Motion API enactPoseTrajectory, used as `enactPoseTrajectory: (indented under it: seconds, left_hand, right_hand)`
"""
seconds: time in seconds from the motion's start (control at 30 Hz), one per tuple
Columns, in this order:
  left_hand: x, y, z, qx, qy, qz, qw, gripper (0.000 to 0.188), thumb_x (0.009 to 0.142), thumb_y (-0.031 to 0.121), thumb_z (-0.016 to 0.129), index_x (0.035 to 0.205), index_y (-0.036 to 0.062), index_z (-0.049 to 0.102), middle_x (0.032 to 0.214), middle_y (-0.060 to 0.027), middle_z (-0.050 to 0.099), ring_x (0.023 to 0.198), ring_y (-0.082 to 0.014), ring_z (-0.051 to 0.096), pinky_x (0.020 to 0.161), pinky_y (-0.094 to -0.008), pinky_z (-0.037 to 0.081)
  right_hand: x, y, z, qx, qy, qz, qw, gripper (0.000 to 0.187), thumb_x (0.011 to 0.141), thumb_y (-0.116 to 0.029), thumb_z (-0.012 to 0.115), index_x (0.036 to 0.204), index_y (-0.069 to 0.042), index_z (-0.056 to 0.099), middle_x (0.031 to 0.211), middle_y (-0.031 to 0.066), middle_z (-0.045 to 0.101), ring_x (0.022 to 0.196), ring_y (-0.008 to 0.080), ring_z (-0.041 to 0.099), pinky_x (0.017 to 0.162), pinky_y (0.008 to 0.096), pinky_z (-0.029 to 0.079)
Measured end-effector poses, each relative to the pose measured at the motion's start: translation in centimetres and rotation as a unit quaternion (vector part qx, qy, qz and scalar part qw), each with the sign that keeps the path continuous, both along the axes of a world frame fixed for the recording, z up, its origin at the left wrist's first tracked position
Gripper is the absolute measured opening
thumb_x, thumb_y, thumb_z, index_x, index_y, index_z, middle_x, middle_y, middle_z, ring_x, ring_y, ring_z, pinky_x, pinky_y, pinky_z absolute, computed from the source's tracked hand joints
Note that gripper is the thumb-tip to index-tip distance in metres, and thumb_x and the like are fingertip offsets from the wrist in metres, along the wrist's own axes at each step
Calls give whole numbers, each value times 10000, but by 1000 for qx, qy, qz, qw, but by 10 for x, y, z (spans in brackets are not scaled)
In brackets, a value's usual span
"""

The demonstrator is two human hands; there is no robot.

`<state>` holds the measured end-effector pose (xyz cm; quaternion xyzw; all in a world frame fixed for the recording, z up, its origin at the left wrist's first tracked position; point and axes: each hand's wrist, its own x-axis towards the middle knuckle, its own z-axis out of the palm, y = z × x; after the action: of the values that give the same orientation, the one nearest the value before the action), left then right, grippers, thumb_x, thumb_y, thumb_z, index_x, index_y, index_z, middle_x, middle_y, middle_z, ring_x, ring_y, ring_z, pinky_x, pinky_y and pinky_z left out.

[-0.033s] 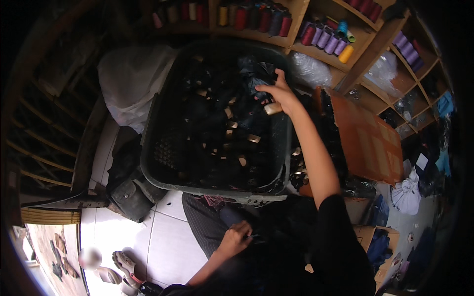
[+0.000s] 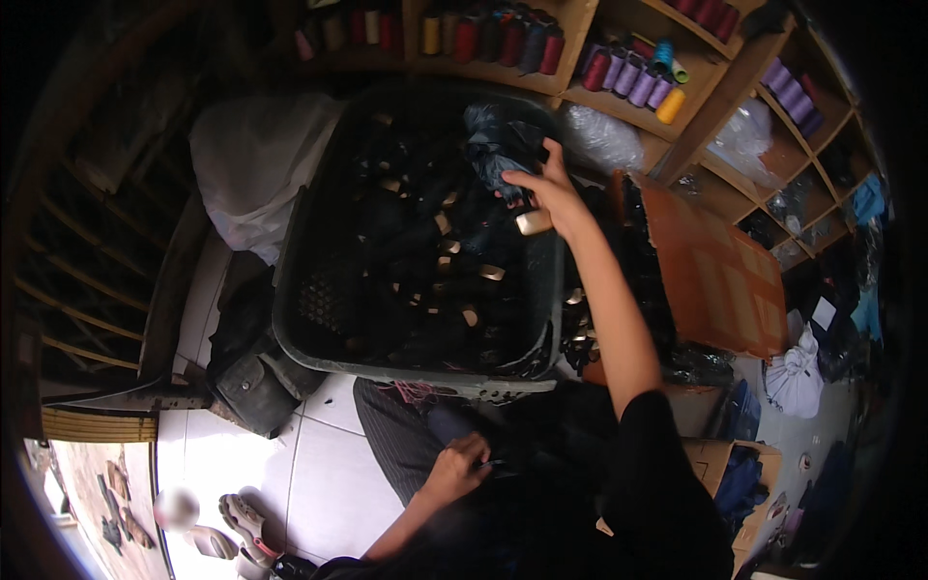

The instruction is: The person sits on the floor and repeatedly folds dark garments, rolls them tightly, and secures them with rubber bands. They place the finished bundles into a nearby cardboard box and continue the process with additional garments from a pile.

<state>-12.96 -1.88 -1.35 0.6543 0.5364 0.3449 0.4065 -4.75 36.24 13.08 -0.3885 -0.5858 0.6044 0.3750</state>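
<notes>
Over the far right part of a large black plastic basket [image 2: 416,370], my right hand [image 2: 555,195] grips a black bundle [image 2: 493,145] in thin, shiny dark plastic. A pale gold block-shaped end [image 2: 533,223] shows below my palm, apparently part of the same thing. The basket holds many black pieces with similar gold ends [image 2: 491,274]; their exact kind is too dark to tell. My left hand [image 2: 458,468] rests by my lap with its fingers curled against dark cloth. Whatever it holds, if anything, is hidden.
Shelves with thread spools [image 2: 638,79] stand behind the basket. To the right is an open brown carton [image 2: 715,271], with a smaller box [image 2: 744,493] nearer me. A white plastic sack [image 2: 253,174] and a dark bag [image 2: 256,387] sit left. Clogs [image 2: 242,522] lie on the tiled floor.
My right hand and the black bundle have shifted very slightly, and more of the bundle's plastic shows. The whole view has moved a little; my left hand stays in my lap.
</notes>
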Motion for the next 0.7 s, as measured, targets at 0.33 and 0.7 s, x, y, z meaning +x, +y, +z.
enactPoseTrajectory:
  seconds: [0.33,0.7]
  left_hand:
    - [40,40,42,-52,-383,112,916,488,892,288,650,1236,41,408,1124,-125,547,942,-211,599,859,-343,464]
    - [96,45,88,-7,-488,126,864,211,962,158,547,1091,12,465,972,-115,595,761,-175,609,704,-312,508]
  right_hand:
    - [58,-167,-12,-60,344,-106,931,487,933,-340,573,1313,-101,385,1042,191,612,787,306,657,705,393,561]
    - [168,-263,-50,-87,289,-108,947,408,971,-207,505,1303,-12,372,1265,172,471,1078,225,555,906,388,490]
